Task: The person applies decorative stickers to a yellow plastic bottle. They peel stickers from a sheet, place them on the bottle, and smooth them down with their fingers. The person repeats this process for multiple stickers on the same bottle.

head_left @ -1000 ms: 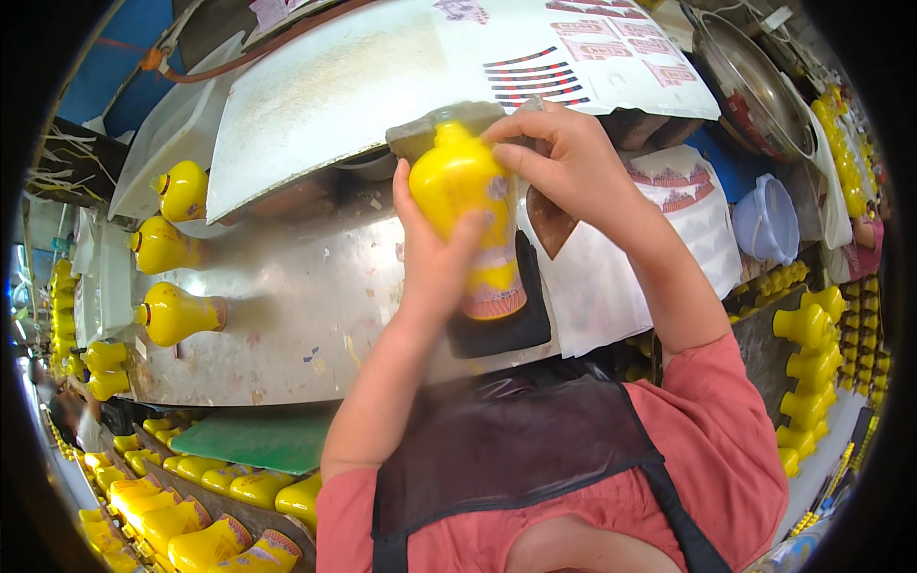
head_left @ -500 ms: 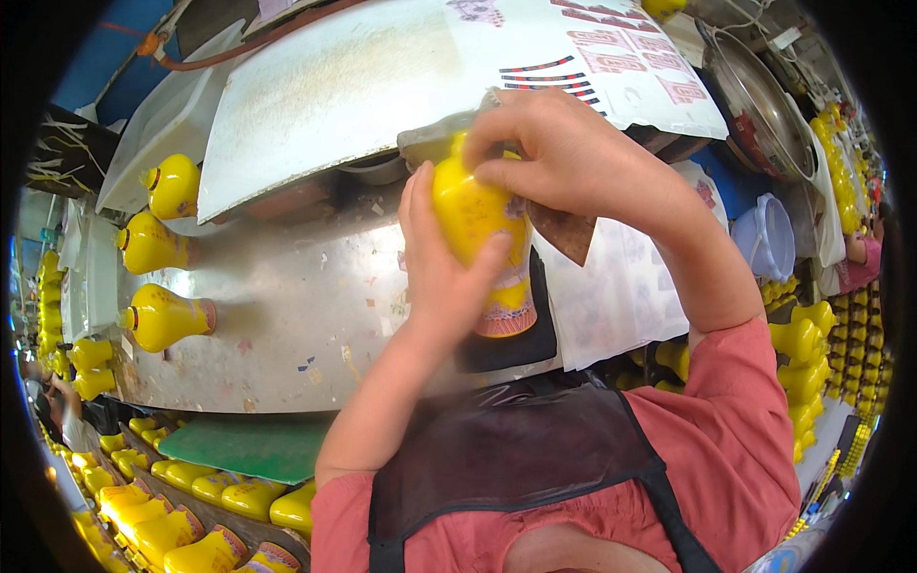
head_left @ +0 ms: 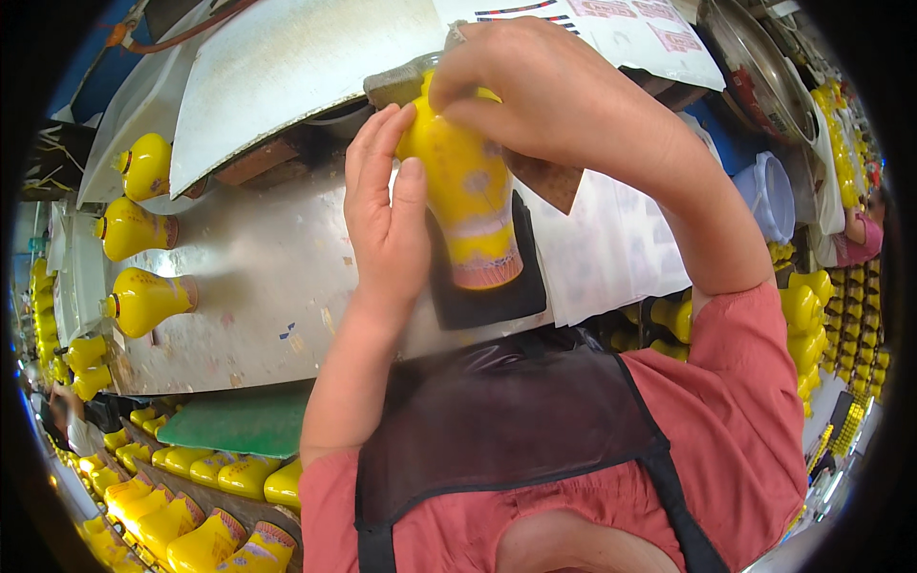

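Observation:
A yellow vase [head_left: 468, 191] with a floral pattern and a pink patterned band at its foot lies tilted before me, foot toward me. My left hand [head_left: 387, 215] is open along the vase's left side. Its fingertips touch the shoulder, and the thumb stands apart. My right hand [head_left: 535, 86] bends over the neck end, with its fingers curled against the shoulder; it covers much of that end. Beneath it a brown pointed piece [head_left: 546, 181] juts out, its kind unclear. A grey slab-like thing [head_left: 396, 84] sits by the neck. Under the foot lies a black pad [head_left: 492, 307].
Three yellow vases [head_left: 148, 302] lie along the metal table's [head_left: 258, 306] left side. A white board [head_left: 277, 76] stretches across the back, with decal strips [head_left: 516, 11] at its right. White sheets [head_left: 611, 248] lie right of the pad. Beyond are a pale blue bucket [head_left: 767, 196] and a metal basin [head_left: 755, 67].
My left thumb has come off the vase's front and my left hand has opened out beside it. My right hand stays at the neck end. The whole view has shifted slightly.

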